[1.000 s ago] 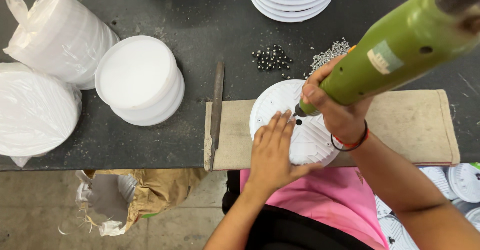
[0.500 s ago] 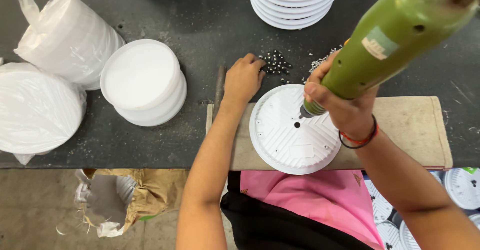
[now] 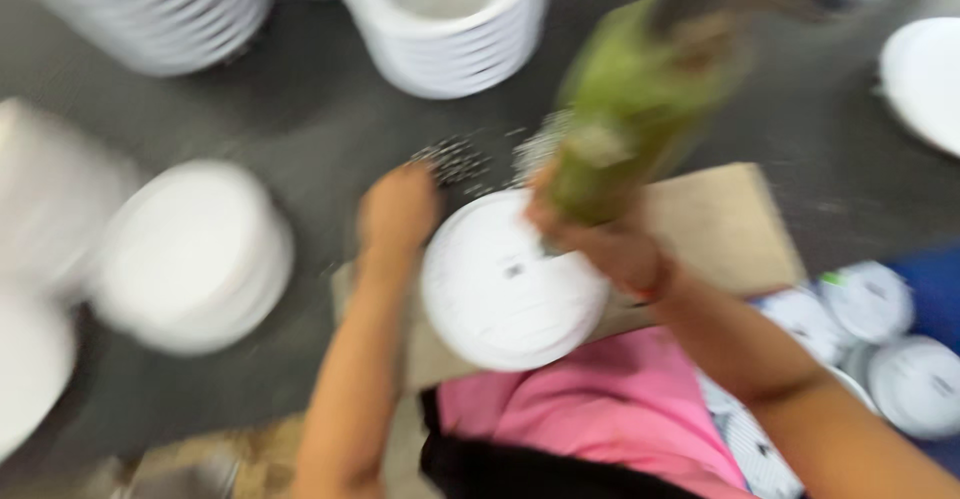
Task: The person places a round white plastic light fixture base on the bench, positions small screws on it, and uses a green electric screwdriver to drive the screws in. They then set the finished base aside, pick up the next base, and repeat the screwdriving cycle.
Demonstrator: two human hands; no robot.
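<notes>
Frame blurred. White disc (image 3: 510,284) lies on the board (image 3: 725,229). Right hand (image 3: 600,244) is clenched around the green driver (image 3: 625,119), tip at the disc's upper right. Left hand (image 3: 398,209) sits just left of the disc, at the dark screws (image 3: 452,159); its grip unreadable.

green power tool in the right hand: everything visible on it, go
The green power tool is a thick cylindrical body, plastic-looking, with a pale label patch low on its side. It stands steeply tilted, top leaning up and right, tip down on the white round disc. The right hand grips its lower end. Motion blur hides the bit and finer detail.
</notes>
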